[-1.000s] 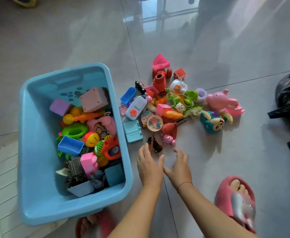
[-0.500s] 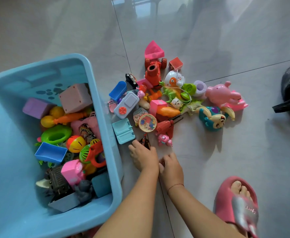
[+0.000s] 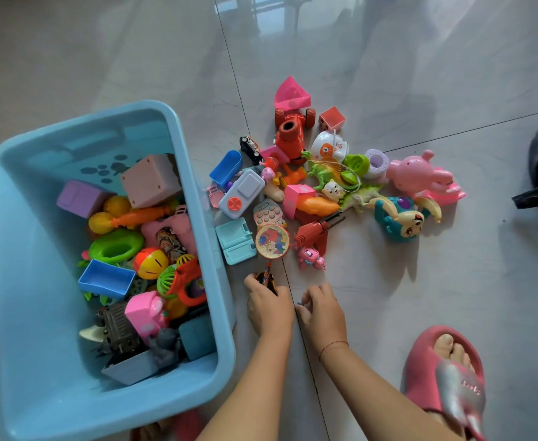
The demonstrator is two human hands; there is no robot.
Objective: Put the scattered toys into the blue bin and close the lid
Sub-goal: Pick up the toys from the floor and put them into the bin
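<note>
Bin (image 3: 32, 281) first — blue bin sits on the floor (image 3: 420, 313) at the person's left, lid off and not in view, roughly half full. Inside: pink cube box (image 3: 151, 181) and purple block (image 3: 81, 198) at the far end, green ring (image 3: 116, 246), small blue tray (image 3: 107, 278), red-yellow ball (image 3: 150, 262), pink block (image 3: 145, 310), dark truck-like toy (image 3: 115, 326) near the front wall. Plenty of free room along the left wall.

Pile of scattered toys lies just right of the bin, well short of cleared: pink pig (image 3: 417, 171), teal rabbit (image 3: 401, 218), red truck (image 3: 293, 132), grey-blue camera toy (image 3: 242, 194), teal folding piece (image 3: 235, 240), round picture disc (image 3: 272, 241) on a thin handle.

Left hand (image 3: 269, 305) is closed around a small dark toy (image 3: 266, 278) at the near edge of the pile, next to the disc's handle — whether the handle belongs to it, can't tell. Right hand (image 3: 321, 308) is curled narrow on the floor, something tiny and blue at its fingertips; can't tell if it's gripped.

Judgement for this step: lift straight up so the disc isn't dragged along, swing left over the rim, drop in the open left side. Small bits go faster by scooping with both hands. Big pig and rabbit last would block the lid, so settle them low.
</note>
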